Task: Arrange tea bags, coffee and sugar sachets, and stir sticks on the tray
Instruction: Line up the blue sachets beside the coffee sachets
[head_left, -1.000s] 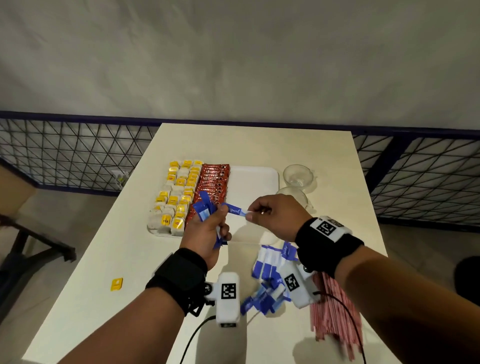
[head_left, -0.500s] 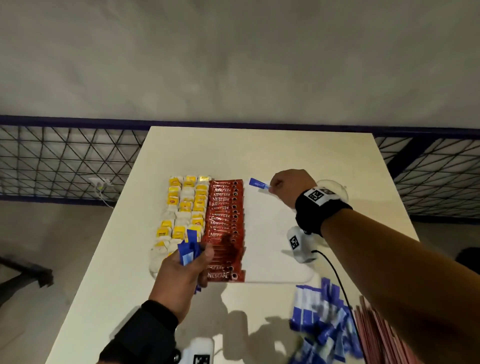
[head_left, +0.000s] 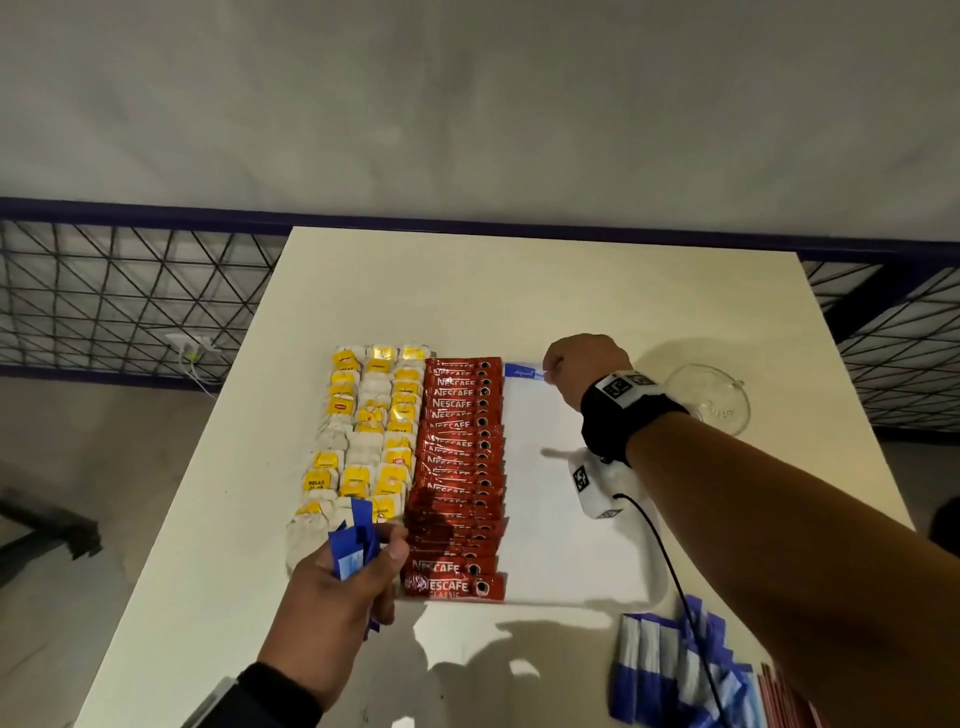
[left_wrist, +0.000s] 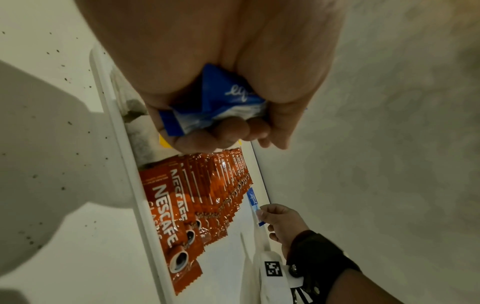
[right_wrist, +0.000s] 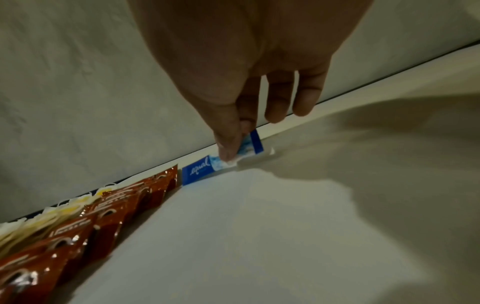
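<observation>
A white tray (head_left: 571, 545) lies on the table with yellow-tagged tea bags (head_left: 363, 441) in columns at its left and a column of red coffee sachets (head_left: 460, 467) beside them. My right hand (head_left: 582, 369) pinches one blue sugar sachet (head_left: 523, 372) (right_wrist: 205, 166) by its end at the tray's far edge, just right of the top coffee sachet. My left hand (head_left: 348, 587) grips a bunch of blue sugar sachets (head_left: 353, 540) (left_wrist: 223, 102) over the tray's near left corner. More blue sachets (head_left: 670, 670) and red stir sticks (head_left: 779, 696) lie at the near right.
A clear glass bowl (head_left: 711, 397) stands right of the tray, behind my right wrist. A cable (head_left: 675, 587) runs from the right wrist camera across the sachet pile. A wire-mesh railing (head_left: 130, 291) runs behind the table, and the table's left side is bare.
My right hand carried the single blue sachet from the left hand's bunch out to the tray's far edge and lowered it beside the top coffee sachet. The left hand moved little.
</observation>
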